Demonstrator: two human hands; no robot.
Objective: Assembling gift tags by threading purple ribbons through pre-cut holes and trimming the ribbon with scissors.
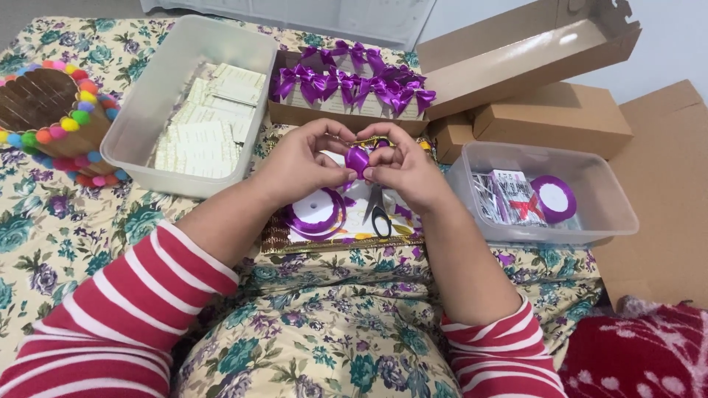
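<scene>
purple satin ribbon (358, 158), looped, pinched between both hands

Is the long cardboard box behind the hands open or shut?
Open. The cardboard box has its lid swung back, showing rows of purple bows inside.

Bright, even indoor light — soft shadows, mild glare on the cardboard lid (516, 55) — edges slightly stretched.
</scene>
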